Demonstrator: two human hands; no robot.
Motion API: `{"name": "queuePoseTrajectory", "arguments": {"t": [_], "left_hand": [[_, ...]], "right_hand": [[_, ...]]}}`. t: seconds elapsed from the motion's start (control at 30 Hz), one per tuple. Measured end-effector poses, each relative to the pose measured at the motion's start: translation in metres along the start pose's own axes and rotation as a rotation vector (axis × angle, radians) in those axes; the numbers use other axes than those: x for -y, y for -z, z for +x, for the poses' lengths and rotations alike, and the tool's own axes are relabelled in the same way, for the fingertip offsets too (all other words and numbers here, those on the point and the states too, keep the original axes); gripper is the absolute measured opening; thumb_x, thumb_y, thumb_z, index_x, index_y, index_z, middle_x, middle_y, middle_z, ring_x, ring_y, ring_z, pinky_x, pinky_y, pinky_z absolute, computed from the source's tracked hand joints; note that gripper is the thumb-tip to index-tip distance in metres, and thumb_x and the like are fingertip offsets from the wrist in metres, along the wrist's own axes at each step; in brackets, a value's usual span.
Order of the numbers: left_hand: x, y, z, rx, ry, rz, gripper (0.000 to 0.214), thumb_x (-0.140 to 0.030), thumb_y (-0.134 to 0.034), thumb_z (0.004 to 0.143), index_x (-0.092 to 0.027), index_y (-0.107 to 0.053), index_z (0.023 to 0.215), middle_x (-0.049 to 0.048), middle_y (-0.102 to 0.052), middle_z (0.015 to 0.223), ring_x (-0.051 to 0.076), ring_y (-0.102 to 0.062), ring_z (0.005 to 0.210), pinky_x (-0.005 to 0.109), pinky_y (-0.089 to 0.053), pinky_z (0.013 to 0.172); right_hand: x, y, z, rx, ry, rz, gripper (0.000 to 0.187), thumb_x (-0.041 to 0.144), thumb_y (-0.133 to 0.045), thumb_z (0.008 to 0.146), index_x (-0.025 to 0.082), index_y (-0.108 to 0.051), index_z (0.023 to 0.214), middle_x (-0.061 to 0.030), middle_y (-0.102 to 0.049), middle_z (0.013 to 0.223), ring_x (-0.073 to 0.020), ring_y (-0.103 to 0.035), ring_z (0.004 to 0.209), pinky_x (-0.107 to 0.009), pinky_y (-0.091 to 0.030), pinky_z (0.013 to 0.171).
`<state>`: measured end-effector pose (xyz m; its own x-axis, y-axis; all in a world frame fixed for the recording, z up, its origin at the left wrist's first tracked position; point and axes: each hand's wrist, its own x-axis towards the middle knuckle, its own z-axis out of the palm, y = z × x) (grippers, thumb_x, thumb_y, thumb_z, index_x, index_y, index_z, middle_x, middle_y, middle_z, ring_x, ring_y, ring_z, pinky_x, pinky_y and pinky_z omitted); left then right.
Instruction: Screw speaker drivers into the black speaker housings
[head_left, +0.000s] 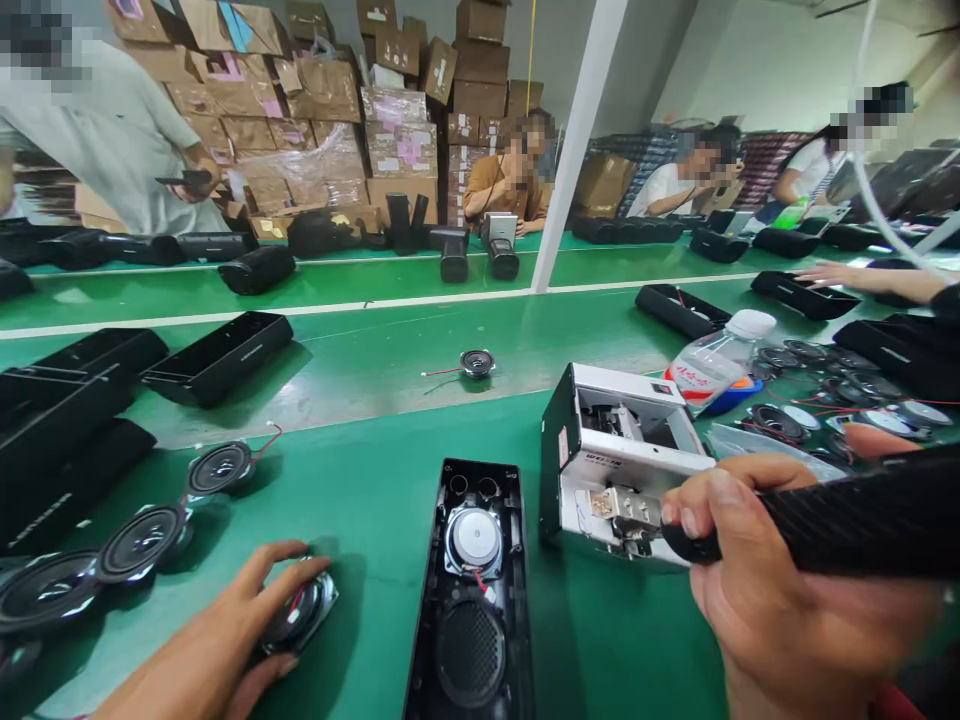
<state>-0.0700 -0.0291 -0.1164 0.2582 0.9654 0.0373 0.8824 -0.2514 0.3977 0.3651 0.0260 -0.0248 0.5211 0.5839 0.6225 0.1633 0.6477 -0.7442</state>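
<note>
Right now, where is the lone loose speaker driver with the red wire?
In the head view, the lone speaker driver lies mid-table on the green surface, beyond the open black speaker housing and left of the white metal box.

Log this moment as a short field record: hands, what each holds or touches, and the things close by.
left hand: fingers resting on a loose speaker driver
right hand: gripping a black power screwdriver, its tip at the white screw feeder box
between the hands: open black speaker housing, one driver already fitted
left of it: row of loose drivers
surface: green bench
</note>
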Motion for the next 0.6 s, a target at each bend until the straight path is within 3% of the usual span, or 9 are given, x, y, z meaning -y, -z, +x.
{"name": "queuePoseTrajectory", "arguments": {"t": [0.1, 0.23, 0.3, 0.37, 0.43, 0.5, 0.6], "left_hand": [[-0.011, 0.007, 0.002, 0.006, -0.045, -0.089, 0.052, -0.030, -0.069, 0.093, -0.043, -0.077, 0.142, 0.0030, -0.073, 0.156, 0.031, -0.084, 0.122, 0.033, -0.071, 0.098], [-0.039, 0.013, 0.004, -0.073, -0.060, -0.227, 0.052, -0.047, -0.091, 0.085, -0.045, -0.079, 0.135, 0.0007, -0.077, 0.152, 0.034, -0.083, 0.124, 0.036, -0.073, 0.092], [-0.064, 0.013, 0.010, -0.105, -0.230, -0.335, 0.062, -0.064, -0.093, 0.083, -0.043, -0.076, 0.139, 0.0031, -0.084, 0.137, 0.033, -0.085, 0.115, 0.037, -0.073, 0.087], [-0.095, 0.012, 0.024, -0.122, -0.440, -0.385, 0.068, -0.071, -0.091, 0.083, -0.038, -0.073, 0.140, 0.0037, -0.088, 0.119, 0.030, -0.086, 0.103, 0.041, -0.071, 0.093], [-0.124, 0.008, 0.040, -0.101, -0.535, -0.346, 0.059, -0.062, -0.091, 0.089, -0.033, -0.071, 0.136, 0.0012, -0.088, 0.111, 0.025, -0.085, 0.094, 0.046, -0.064, 0.109], [-0.144, 0.001, 0.054, -0.079, -0.540, -0.274, 0.049, -0.052, -0.092, 0.092, -0.029, -0.070, 0.129, -0.0010, -0.087, 0.105, 0.023, -0.083, 0.091, 0.050, -0.054, 0.120], [-0.154, -0.014, 0.064, -0.051, -0.536, -0.175, 0.043, -0.053, -0.094, 0.090, -0.025, -0.072, 0.116, -0.0017, -0.085, 0.099, 0.023, -0.081, 0.088, 0.052, -0.047, 0.125]], "right_hand": [[0.002, 0.004, -0.004, 0.050, -0.089, 0.036, 0.056, 0.022, -0.089, 0.095, 0.034, -0.058, 0.141, 0.0074, -0.065, 0.079, -0.0172, -0.056, 0.059, -0.033, -0.057, 0.062], [0.014, 0.009, -0.020, 0.100, -0.265, 0.120, 0.061, 0.020, -0.085, 0.100, 0.039, -0.058, 0.152, 0.0064, -0.063, 0.079, -0.0144, -0.055, 0.055, -0.028, -0.055, 0.049], [0.022, 0.009, -0.029, 0.104, -0.296, 0.171, 0.068, 0.018, -0.082, 0.102, 0.045, -0.053, 0.158, 0.0077, -0.060, 0.076, -0.0131, -0.053, 0.051, -0.027, -0.057, 0.049], [0.029, 0.006, -0.037, 0.115, -0.301, 0.225, 0.074, 0.022, -0.081, 0.104, 0.053, -0.048, 0.162, 0.0097, -0.057, 0.073, -0.0120, -0.048, 0.046, -0.027, -0.056, 0.047], [0.032, 0.003, -0.043, 0.108, -0.302, 0.295, 0.078, 0.027, -0.083, 0.103, 0.056, -0.044, 0.164, 0.0103, -0.057, 0.073, -0.0118, -0.044, 0.043, -0.029, -0.057, 0.045], [0.034, -0.001, -0.048, 0.126, -0.315, 0.359, 0.077, 0.026, -0.083, 0.104, 0.058, -0.044, 0.162, 0.0094, -0.060, 0.078, -0.0124, -0.046, 0.044, -0.033, -0.058, 0.046], [0.034, -0.009, -0.054, 0.191, -0.347, 0.410, 0.073, 0.023, -0.080, 0.106, 0.061, -0.045, 0.158, 0.0087, -0.063, 0.079, -0.0136, -0.052, 0.048, -0.034, -0.059, 0.051]]}}
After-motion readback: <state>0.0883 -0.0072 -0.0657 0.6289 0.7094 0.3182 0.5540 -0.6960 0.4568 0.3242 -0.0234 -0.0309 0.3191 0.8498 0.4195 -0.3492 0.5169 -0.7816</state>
